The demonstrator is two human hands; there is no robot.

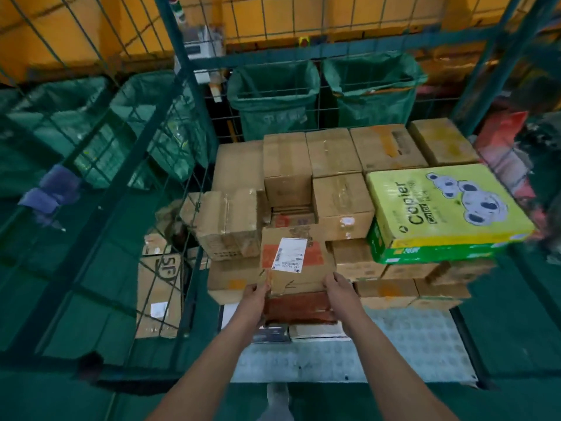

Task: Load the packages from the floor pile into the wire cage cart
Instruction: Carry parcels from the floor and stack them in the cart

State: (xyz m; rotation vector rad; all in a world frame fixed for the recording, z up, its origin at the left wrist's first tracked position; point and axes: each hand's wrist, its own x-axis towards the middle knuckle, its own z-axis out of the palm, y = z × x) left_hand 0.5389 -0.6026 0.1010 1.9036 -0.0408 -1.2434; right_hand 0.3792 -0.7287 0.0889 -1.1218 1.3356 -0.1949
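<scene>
A brown cardboard box with a white shipping label (296, 262) and orange patches lies at the front of the stack inside the green wire cage cart (179, 95). My left hand (256, 291) grips the box's near left edge and my right hand (335, 285) grips its near right edge. Several other brown boxes (332, 151) are stacked behind and beside it. A yellow-green copier paper box (440, 205) rests on top at the right. The floor pile is not visible.
The cart's grey studded floor plate (409, 341) shows in front of the stack. A cage to the left holds a box marked SF (159, 287). Green sacks (274, 95) hang behind the cart. Yellow mesh panels (334, 16) stand at the back.
</scene>
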